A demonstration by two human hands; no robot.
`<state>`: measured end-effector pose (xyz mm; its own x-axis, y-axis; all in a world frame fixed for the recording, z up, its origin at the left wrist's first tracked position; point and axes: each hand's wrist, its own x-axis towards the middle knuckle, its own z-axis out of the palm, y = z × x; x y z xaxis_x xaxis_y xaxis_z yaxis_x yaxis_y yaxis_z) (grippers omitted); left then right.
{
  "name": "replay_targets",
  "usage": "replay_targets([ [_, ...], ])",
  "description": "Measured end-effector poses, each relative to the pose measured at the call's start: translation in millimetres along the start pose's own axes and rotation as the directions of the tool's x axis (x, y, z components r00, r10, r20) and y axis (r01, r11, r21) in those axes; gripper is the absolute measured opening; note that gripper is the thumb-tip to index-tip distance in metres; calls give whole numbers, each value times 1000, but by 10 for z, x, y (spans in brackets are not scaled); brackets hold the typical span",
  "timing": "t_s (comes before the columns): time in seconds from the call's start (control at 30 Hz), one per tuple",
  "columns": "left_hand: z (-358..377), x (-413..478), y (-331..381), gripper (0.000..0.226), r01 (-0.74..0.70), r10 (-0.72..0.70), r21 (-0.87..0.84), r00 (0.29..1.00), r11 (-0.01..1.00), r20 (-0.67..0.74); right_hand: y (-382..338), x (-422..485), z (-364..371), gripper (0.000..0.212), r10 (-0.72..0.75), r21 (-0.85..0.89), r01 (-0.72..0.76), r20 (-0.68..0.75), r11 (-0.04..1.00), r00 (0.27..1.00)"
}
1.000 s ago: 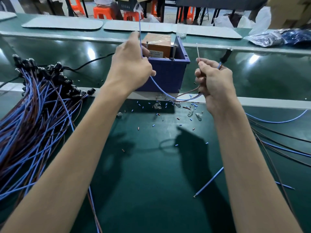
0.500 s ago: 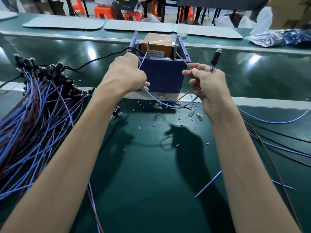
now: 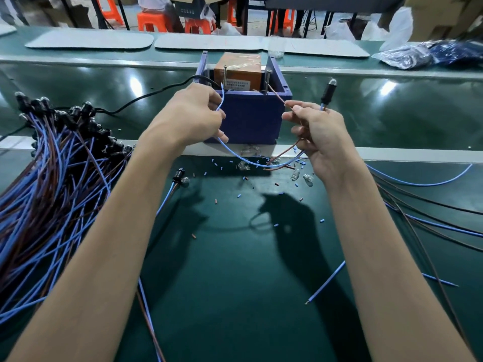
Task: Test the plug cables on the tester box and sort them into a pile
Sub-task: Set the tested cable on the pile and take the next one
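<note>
Nearest, at the lower right of the frame, a cut length of blue wire [image 3: 325, 282] lies on the green tabletop [image 3: 235, 296], with snipped bits of insulation [image 3: 239, 196] scattered further up. Along the left edge a large pile [image 3: 47, 194] of blue-and-brown cables with black sockets fans out, probably those already sorted. At the right edge a few loose cables [image 3: 428, 212] trail in, likely waiting, so the job looks well along but unfinished.

Mid-frame, the left hand [image 3: 190, 116] pinches the blue lead [image 3: 221, 100] of one cable, fingers [image 3: 209, 95] curled round it, its end raised to the left pin [image 3: 224, 74] of the tester box [image 3: 251, 118]. The right hand [image 3: 318, 129] grips the same cable, fingers closed on the brown lead [image 3: 278, 97] aimed at the right pin [image 3: 266, 82], the black socket [image 3: 328, 94] standing up behind the knuckles.

Whether either lead touches its pin, or the bulb glows, I cannot tell. Laying this cable on the pile remains.
</note>
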<state>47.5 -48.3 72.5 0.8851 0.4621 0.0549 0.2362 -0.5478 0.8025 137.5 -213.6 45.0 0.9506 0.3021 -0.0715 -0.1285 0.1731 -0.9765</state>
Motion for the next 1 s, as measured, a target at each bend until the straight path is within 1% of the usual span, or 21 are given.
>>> replay_targets([
  [0.07,-30,4,-12,27,11,-11,-18,1000,1000,10,-3,0,2,22,0,3,0,-3,1000,1000],
  [0.17,-78,11,-32,36,31,-31,-43,999,999,16,12,-1,6,23,-7,-6,7,8,1000,1000],
  [0.4,-121,-9,-21,44,17,-16,-30,1000,999,14,15,3,7,23,-13,-18,13,24,1000,1000],
  [0.83,-186,-23,-40,49,6,-4,-51,1000,999,27,-2,11,-19,26,2,14,-2,17,1000,1000],
  [1.0,-208,-9,-59,50,-19,20,-26,999,999,38,8,13,-12,26,4,9,-4,4,1000,1000],
])
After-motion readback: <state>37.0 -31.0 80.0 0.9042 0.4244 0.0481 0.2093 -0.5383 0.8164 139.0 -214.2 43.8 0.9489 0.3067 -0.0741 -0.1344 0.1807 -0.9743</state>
